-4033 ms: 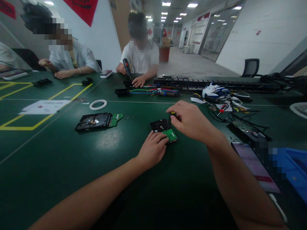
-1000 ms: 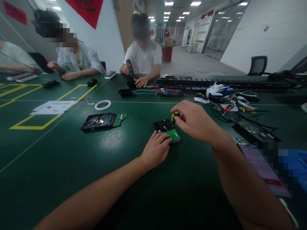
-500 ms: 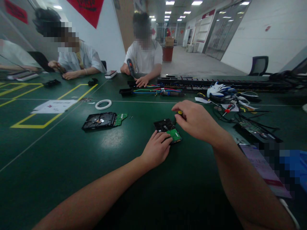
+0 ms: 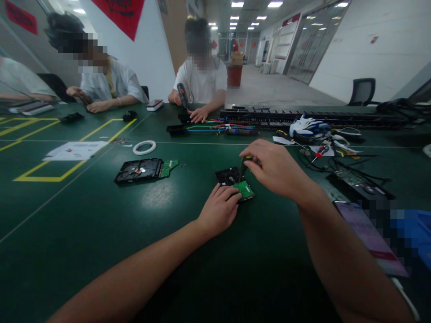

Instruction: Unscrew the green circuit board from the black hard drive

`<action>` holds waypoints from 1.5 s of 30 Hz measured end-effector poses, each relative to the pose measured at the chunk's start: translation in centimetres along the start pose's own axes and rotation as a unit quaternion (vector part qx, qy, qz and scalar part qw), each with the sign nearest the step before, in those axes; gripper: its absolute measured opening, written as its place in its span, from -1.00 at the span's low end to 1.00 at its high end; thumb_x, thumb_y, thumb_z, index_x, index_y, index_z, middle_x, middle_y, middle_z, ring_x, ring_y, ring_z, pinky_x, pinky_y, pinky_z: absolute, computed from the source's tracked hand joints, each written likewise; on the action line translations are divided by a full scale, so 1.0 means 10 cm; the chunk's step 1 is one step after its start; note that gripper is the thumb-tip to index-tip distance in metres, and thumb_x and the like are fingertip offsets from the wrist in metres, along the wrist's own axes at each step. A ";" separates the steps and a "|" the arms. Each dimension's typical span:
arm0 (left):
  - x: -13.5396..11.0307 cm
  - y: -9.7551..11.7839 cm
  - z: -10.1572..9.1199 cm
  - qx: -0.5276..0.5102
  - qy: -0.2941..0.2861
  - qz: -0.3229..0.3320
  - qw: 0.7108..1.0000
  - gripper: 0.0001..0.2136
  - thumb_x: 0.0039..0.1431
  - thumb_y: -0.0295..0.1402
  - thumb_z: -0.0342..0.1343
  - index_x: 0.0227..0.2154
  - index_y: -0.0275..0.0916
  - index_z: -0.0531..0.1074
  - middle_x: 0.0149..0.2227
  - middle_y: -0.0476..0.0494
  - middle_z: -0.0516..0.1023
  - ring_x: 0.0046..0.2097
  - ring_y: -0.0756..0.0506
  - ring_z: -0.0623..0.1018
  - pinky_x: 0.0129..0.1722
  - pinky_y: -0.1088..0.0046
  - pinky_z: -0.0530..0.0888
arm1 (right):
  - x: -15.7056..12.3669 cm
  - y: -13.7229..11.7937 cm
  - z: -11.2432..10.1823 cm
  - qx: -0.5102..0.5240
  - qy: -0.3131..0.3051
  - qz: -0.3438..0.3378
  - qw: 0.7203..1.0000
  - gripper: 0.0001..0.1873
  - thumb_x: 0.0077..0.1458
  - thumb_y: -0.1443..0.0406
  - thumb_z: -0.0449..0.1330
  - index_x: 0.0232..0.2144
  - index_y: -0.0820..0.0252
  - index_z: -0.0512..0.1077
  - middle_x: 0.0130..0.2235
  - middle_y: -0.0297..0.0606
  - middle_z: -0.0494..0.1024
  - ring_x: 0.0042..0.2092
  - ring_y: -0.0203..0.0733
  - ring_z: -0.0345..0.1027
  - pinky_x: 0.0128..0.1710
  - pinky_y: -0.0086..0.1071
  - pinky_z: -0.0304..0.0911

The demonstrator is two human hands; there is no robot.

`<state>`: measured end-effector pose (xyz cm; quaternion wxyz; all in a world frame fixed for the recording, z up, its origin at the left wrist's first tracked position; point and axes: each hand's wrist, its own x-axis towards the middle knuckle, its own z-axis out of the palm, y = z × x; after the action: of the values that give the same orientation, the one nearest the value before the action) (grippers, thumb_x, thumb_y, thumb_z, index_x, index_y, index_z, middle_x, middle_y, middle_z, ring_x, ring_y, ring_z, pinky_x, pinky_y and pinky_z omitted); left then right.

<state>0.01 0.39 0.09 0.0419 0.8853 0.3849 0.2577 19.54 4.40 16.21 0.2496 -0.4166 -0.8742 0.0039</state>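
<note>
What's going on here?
The person's left hand rests on a hard drive, fingers partly over its green board, while the right hand holds a screwdriver pointing down at or near the board. A second drive lies to the left, its own board sticking out at one end. Opposite, a co-worker holds a power drill.

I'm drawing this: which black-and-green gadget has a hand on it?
The middle gadget, under the left hand; no hand touches the left gadget or right gadget.

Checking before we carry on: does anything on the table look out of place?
A green board juts from the end of the black drive on the left, tiny loose bits beside it, so it may be partly detached. No clear damage.
</note>
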 end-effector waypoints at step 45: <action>-0.01 0.00 -0.01 0.000 0.000 0.005 1.000 -0.66 0.37 -0.42 0.10 0.16 -0.20 0.45 0.19 -0.27 0.51 0.23 -0.29 0.47 0.38 -0.20 0.28 | -0.01 0.01 0.07 -0.039 -0.051 0.024 0.998 -0.77 0.22 0.42 0.16 -0.08 0.25 0.49 -0.05 -0.05 0.60 -0.05 0.02 0.47 0.04 -0.16 0.31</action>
<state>-0.09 0.33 0.13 0.0404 0.8873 0.3804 0.2577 19.32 4.50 15.49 0.1883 -0.4466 -0.8747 -0.0033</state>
